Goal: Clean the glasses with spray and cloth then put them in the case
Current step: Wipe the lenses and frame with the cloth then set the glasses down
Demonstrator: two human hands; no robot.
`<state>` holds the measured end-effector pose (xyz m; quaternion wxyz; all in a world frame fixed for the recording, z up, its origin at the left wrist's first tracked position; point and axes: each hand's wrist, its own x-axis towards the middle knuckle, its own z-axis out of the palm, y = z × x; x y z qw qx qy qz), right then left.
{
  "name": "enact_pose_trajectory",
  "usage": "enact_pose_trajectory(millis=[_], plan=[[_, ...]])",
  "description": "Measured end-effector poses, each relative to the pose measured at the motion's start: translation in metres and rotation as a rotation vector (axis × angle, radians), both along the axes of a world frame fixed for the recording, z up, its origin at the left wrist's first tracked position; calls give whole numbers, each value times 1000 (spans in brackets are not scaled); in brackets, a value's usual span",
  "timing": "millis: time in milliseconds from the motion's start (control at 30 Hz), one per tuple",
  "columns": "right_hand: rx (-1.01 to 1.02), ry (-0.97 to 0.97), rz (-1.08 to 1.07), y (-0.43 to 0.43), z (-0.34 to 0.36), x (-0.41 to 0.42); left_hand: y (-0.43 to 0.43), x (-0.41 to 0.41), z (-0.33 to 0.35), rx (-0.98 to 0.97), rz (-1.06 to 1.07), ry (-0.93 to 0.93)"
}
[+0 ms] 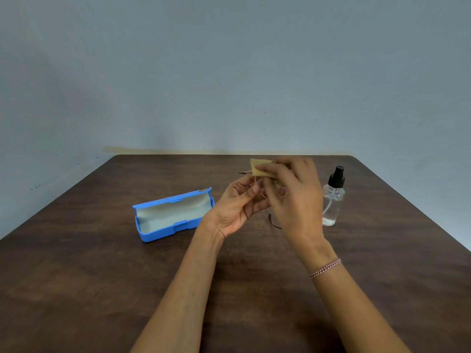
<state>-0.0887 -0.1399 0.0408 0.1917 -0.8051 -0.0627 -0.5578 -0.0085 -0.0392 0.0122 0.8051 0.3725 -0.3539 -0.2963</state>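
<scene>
Glasses pinched in my left hand stay steady for wiping. My right hand pinches the cloth against one lens.

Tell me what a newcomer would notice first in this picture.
The two hands meet above the middle of the wooden table: the left hand holds thin-framed glasses while the right hand holds a yellow cloth to them. Left of them lies an open blue glasses case, and to the right stands a clear spray bottle with a black top.
</scene>
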Motion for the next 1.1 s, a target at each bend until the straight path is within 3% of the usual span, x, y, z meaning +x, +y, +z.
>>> enact_pose_trajectory(millis=[133,233,367,600,800,967,1100], plan=[[-114,63,112,3,-1,-1,7,9,1,-49,55,19],[-198,55,17,4,0,0,11,13,1,-40,113,7],[-101,41,13,2,-1,3,12,12,3,-26,119,-28],[-206,124,178,7,-4,3,16,13,3,-83,127,84],[-143,65,25,3,-5,6,13,14,2,-48,111,16],[-197,66,119,9,-6,4,13,15,2,-74,77,34],[-126,41,52,3,-6,5,12,15,1,-57,75,24]])
